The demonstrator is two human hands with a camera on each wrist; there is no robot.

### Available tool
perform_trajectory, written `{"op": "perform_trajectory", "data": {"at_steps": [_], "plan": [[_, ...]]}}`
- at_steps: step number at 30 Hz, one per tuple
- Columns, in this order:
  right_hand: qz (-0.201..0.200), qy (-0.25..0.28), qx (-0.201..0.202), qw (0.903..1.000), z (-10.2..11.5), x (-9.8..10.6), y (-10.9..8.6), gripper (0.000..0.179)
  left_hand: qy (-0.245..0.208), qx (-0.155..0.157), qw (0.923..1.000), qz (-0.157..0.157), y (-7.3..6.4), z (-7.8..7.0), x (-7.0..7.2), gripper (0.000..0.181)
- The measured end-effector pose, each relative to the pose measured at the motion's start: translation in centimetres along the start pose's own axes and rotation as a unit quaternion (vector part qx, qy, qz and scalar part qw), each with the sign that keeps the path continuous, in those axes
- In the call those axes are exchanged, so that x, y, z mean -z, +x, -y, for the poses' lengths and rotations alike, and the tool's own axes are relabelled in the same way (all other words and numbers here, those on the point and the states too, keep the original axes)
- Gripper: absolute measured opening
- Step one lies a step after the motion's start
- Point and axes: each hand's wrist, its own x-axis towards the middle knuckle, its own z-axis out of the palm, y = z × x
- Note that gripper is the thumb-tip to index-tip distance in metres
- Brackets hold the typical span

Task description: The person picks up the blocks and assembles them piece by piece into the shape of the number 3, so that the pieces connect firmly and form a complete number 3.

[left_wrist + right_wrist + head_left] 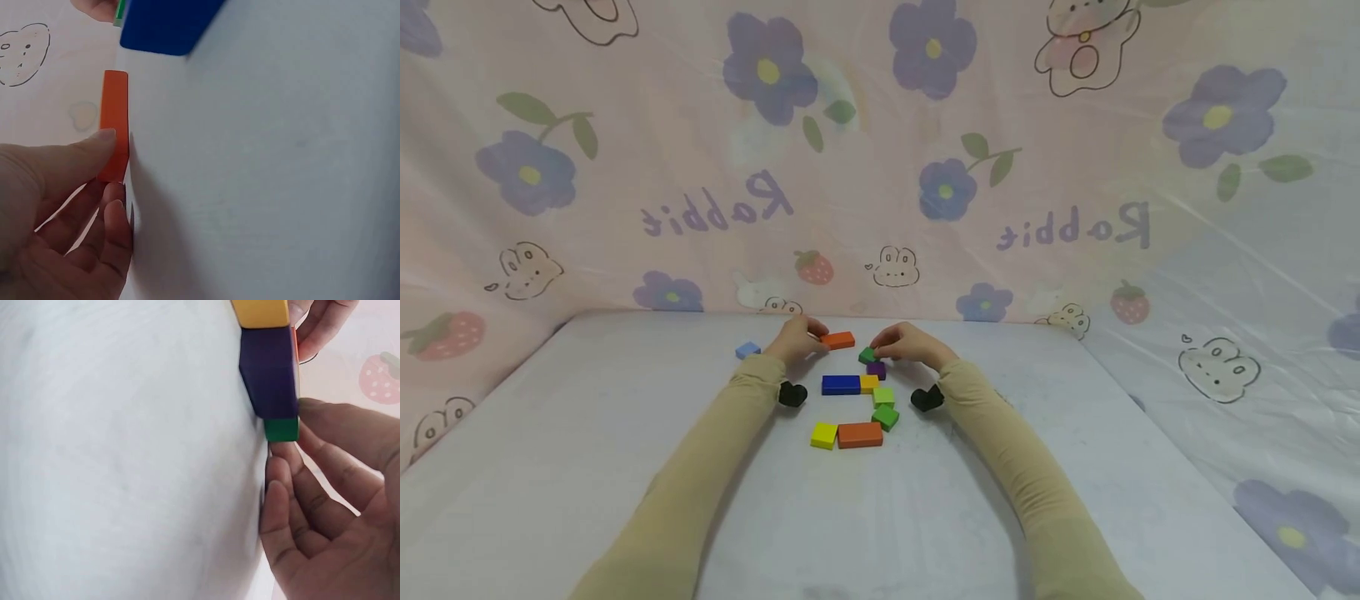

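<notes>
My left hand [796, 342] pinches one end of an orange-red rectangular block [839, 340] at the far part of the table. In the left wrist view its thumb lies on the block's face, with the fingers curled below. Across from it, my right hand [913, 343] holds a small dark green block [867, 356] between thumb and fingers. A purple block [877, 369] sits right beside the green one and partly covers it in the right wrist view. Nearer stand a dark blue long block [840, 385] and a yellow-orange block [869, 384], end to end.
Closer in lie a lime block [883, 397], a green block [886, 417], an orange long block [861, 435] and a yellow block [823, 436]. A light blue block [747, 350] lies left of my left hand. A patterned curtain [850, 167] hangs behind the white table [820, 517].
</notes>
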Motion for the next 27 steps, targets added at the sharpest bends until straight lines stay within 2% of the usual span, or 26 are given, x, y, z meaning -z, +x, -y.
{"op": "perform_trajectory", "data": {"at_steps": [3,9,17,27], "plan": [[-0.001,-0.002,0.002,1.0,0.07,0.0,0.05,0.026,0.005,-0.01,0.9999,0.0,0.07,0.08,0.11,0.039],[0.0,0.0,0.0,1.0,0.26,-0.03,0.04,0.026,0.018,-0.005,0.9998,-0.005,-0.11,-0.02,0.24,0.038],[-0.003,0.002,-0.006,1.0,0.29,-0.1,-0.01,0.026,0.087,-0.037,0.9955,-0.002,-0.31,-0.36,0.62,0.034],[-0.001,0.002,-0.01,0.9999,0.03,0.04,0.11,0.026,0.078,-0.064,0.9947,0.022,-0.46,-0.33,0.89,0.036]]}}
